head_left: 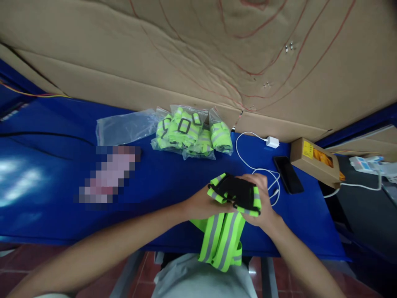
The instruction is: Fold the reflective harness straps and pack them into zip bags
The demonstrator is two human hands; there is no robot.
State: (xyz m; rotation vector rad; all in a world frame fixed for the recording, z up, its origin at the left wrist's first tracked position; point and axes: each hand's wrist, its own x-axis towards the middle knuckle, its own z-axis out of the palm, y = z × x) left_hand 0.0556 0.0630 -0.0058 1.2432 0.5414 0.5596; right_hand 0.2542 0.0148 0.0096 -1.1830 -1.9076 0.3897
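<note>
Both my hands hold a neon-green reflective strap with grey stripes (pixel 221 240) above the table's front edge. My left hand (pixel 201 203) is closed around its left side, and my right hand (pixel 263 207) grips the right side. A black panel with dark buckles (pixel 237 191), part of the strap bundle, sits on top between the hands and hides many of the fingers. Folded lengths of strap hang below, towards my lap. Beyond the hands lie several clear bags of similar green straps (pixel 186 131), with black rectangular buckles showing in some of them.
On the blue table (pixel 161 178) lie a flat clear plastic bag (pixel 127 129) and a pixelated pinkish object (pixel 110 174) at left. At right are a white cable with charger (pixel 272 142), a dark phone (pixel 288 174) and a cardboard box (pixel 316 161). A cardboard wall (pixel 155 62) stands behind.
</note>
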